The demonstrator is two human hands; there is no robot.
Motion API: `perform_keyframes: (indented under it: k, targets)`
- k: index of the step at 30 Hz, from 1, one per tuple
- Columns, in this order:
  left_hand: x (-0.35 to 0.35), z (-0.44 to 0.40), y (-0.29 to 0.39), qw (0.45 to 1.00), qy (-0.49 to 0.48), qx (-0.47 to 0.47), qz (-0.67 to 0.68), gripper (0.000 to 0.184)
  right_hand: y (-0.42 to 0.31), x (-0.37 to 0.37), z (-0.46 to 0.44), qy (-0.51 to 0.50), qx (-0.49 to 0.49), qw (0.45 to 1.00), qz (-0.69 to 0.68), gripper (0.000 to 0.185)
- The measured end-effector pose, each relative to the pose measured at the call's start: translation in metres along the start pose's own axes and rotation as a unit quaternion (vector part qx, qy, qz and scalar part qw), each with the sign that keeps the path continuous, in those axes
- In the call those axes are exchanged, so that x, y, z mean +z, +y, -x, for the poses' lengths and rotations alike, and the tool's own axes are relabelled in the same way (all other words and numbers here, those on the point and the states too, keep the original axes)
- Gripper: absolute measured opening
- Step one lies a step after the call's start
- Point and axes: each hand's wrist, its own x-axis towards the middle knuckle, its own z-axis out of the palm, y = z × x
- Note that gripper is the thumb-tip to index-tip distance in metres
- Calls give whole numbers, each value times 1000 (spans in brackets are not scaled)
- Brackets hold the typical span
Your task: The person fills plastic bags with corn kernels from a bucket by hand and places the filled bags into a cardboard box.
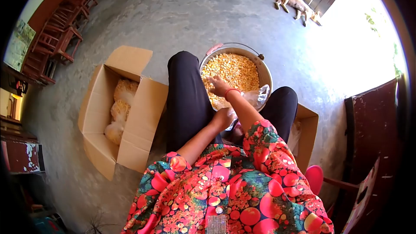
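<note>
A metal bucket (266, 71) full of yellow corn kernels (236, 70) stands between my knees. My right hand (220, 86), with a red bracelet at the wrist, is over the kernels near the bucket's left side. Its fingers look partly stretched and apart, and I see nothing held in them. Lower down, at the near rim, my left hand (223, 118) is closed on a clear plastic bag (258, 97). Part of that bag spreads over the right side of the corn. My right forearm crosses in front of the bag and hides some of it.
To my left is an open cardboard box (141, 123) with several filled clear bags (121, 110). Another cardboard box (308, 134) sits by my right leg. A dog (294, 3) lies at the far right. Wooden chairs (60, 39) line the left wall.
</note>
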Motion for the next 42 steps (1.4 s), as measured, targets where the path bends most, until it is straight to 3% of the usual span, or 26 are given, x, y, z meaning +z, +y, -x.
perform_keyframes:
  k: [1,2,6,7,9,11,12,13,14,15,17,19,20,21,24,26,30,34,35,36,39,40,41,42]
  targets:
    - [3,1,3,996,5,58,-64,22,-6,4,3,19,21,999,-15,53]
    - [7,1,7,992,48,-41,108,20,-11,5,4,-10,58,997,-43,49]
    - [23,7,7,961,86,-51,259,24,-5,32,-10,-63,96,990,-79,41]
    - [14,7,12,961,86,-51,259,24,0,36,-11,-76,91,989,-90,39]
    - [-12,8,25,965,-22,-155,209,24,5,37,-9,-84,100,981,-140,33]
    - [-10,6,26,973,-7,-137,183,20,25,45,-7,-97,110,971,-188,28]
    - [-8,5,27,981,8,-117,156,18,43,52,-7,-39,11,961,-275,22]
    - [-13,5,31,980,10,-120,159,18,28,32,6,-61,86,873,-476,17]
    - [-26,6,39,959,11,-171,226,22,12,9,20,-51,167,740,-649,11]
    - [-35,6,41,931,12,-220,291,26,10,-2,24,-33,169,705,-688,13]
    - [-23,1,20,907,85,-196,364,18,8,-29,34,-18,190,655,-732,15]
    - [-20,-8,21,798,232,-185,524,18,16,-53,49,-29,152,633,-759,16]
    - [-38,-5,27,818,212,-214,490,18,21,-59,53,-27,109,602,-790,15]
    - [-38,-7,24,800,219,-241,504,18,27,-66,60,-39,80,591,-802,15]
    - [-55,-5,33,760,222,-252,557,17,14,-90,97,-31,61,664,-745,16]
    - [-58,-5,38,713,249,-270,598,16,15,-88,113,-51,66,677,-731,17]
    - [-53,-11,37,675,309,-246,623,15,26,-63,122,-106,129,752,-637,16]
    - [-57,-4,42,693,278,-226,626,15,40,-44,115,-101,229,783,-570,13]
    - [-58,-4,45,706,264,-215,621,15,51,-39,112,-101,229,782,-570,13]
    - [-58,-3,47,718,251,-204,616,15,62,-35,108,-93,196,833,-509,13]
    - [-54,-6,49,743,270,-163,590,15,62,-43,104,-120,259,843,-456,18]
    - [-50,-6,46,755,270,-146,579,15,67,-40,107,-81,137,881,-446,20]
    - [-51,-5,45,755,269,-146,580,15,90,-30,98,-68,-104,963,-240,24]
    - [-53,-4,44,756,273,-155,574,15,115,-20,89,54,-313,948,-24,29]
